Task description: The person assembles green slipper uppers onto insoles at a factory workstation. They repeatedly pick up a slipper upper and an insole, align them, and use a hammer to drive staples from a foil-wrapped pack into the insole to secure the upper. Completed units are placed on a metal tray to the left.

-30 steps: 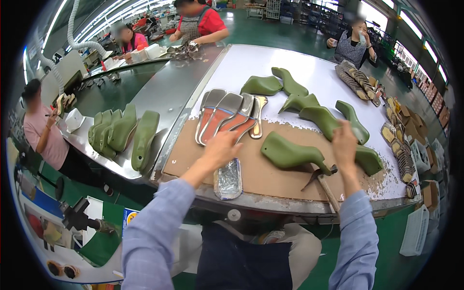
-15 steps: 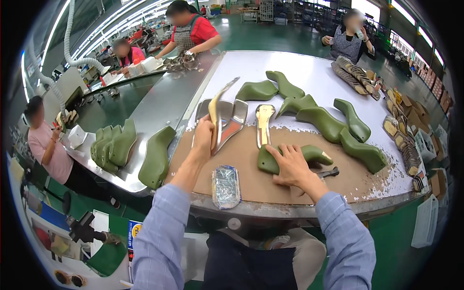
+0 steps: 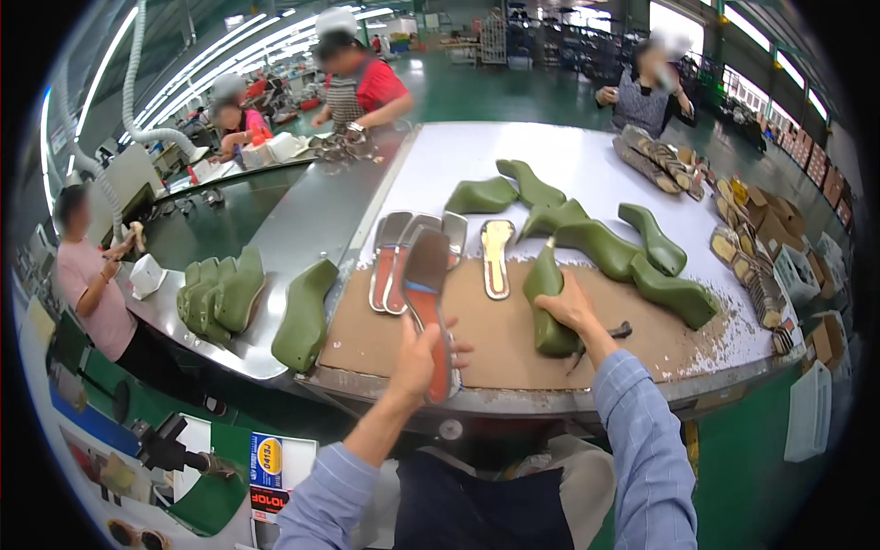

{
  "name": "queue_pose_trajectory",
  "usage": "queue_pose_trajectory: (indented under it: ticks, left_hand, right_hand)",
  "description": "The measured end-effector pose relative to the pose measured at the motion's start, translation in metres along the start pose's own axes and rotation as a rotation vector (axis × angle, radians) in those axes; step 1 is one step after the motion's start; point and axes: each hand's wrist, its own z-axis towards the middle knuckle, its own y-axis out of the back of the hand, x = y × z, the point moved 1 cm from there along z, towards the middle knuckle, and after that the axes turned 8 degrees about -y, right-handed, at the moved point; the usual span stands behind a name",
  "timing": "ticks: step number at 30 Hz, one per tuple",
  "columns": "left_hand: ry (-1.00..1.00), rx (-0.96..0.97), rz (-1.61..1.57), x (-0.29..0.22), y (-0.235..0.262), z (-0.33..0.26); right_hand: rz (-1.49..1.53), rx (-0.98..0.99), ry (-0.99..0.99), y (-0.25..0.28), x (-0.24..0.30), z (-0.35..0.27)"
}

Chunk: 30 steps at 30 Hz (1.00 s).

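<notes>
My left hand (image 3: pixel 414 359) holds a shoe insole (image 3: pixel 425 270) upright near the table's front edge; its grey-brown and reddish face, with a blue band, is turned toward me. Closed round a green shoe last (image 3: pixel 544 282), my right hand (image 3: pixel 570 306) grips it from the right side. That last's narrow tip points away from me. Behind the raised insole lie several more insoles (image 3: pixel 389 261), overlapping on brown board. Between the two hands, farther off, rests a single insole (image 3: pixel 497 252) with a cream face. A small dark tool (image 3: pixel 619 330) lies partly hidden beside my right hand.
Several green lasts (image 3: pixel 600 229) lie across the white and brown tabletop (image 3: pixel 458 147). At left, more lasts (image 3: pixel 220 293) stand on a metal table. Patterned soles (image 3: pixel 747 252) line the right edge. Several people work around; one (image 3: pixel 642 96) stands beyond the table.
My left hand has drawn the insole nearer and turned its broad face toward me. The last in my right hand has swung from lying crosswise to pointing away from me.
</notes>
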Motion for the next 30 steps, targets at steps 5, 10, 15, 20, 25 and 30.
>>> queue_pose_trajectory:
  ticks: [5, 10, 15, 20, 25, 30]
  left_hand:
    - [0.010, -0.110, -0.136, 0.035, 0.003, -0.014]
    - [-0.002, -0.189, -0.499, 0.003, -0.013, -0.039]
    - [0.056, -0.016, -0.658, -0.014, -0.002, -0.070]
    - [-0.152, -0.106, -0.339, -0.008, 0.004, -0.074]
    - [-0.571, -0.116, -0.484, -0.039, 0.028, -0.067]
    - [-0.534, -0.516, -0.551, -0.001, 0.074, -0.088]
  right_hand:
    - [0.392, 0.044, 0.199, -0.011, 0.038, -0.058]
    - [0.135, 0.140, 0.845, -0.024, 0.118, -0.182]
    - [0.810, 0.737, 0.215, -0.049, 0.066, -0.214]
    - [0.646, 0.758, 0.247, -0.050, 0.050, -0.212]
    - [0.155, 0.176, 0.858, -0.065, 0.046, -0.196]
    - [0.023, 0.181, 0.943, -0.076, 0.055, -0.204]
